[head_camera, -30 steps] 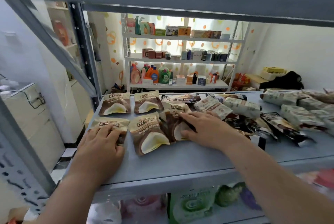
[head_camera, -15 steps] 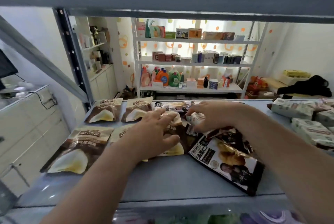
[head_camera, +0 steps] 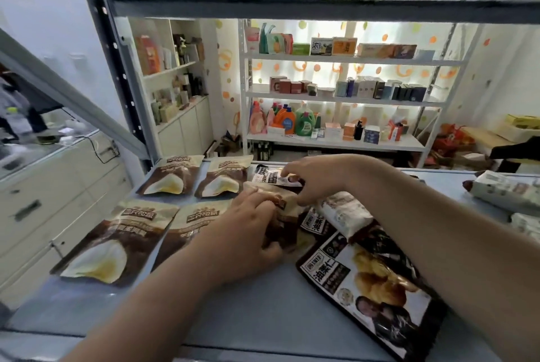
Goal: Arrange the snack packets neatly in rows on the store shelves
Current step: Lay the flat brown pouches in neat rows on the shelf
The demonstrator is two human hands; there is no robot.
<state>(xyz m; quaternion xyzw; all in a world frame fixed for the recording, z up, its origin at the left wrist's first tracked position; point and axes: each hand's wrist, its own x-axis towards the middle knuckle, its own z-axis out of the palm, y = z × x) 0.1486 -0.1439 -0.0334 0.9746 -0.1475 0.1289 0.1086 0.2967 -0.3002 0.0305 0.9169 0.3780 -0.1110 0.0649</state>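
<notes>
So the person is standing with both arms in over the grey metal shelf (head_camera: 263, 318). Their left hand (head_camera: 248, 233) is lying on a brown-and-cream plastic snack packet (head_camera: 282, 215) in the middle of the shelf. The fingers are bending over its top and the thumb is hooking round its near edge, so it's gripping that one.

The right hand (head_camera: 317, 179) is sitting just behind the same packet with its fingers curled, and the fingertips (head_camera: 289, 178) are touching a black-and-white printed packet (head_camera: 267, 174) at the back. The thumb is pointing down by the gripped packet's upper corner. Honestly can't tell if that hand is pinching anything or just resting there.

Left of the hands, four matching packets are lying flat in two rows. There's the back-left packet (head_camera: 172, 177) and back-right packet (head_camera: 223, 177), then the front-left packet (head_camera: 117, 242) and front-right packet (head_camera: 190, 223). That last one is partly hiding under the left forearm.

On the right, a big glossy black chestnut packet (head_camera: 365, 282) is lying tilted under the right forearm, near the front edge. A crumpled whitish packet (head_camera: 344, 212) is sitting between it and the right hand. Some pale wrapped packets (head_camera: 502, 190) are lying well apart at the far right.
</notes>
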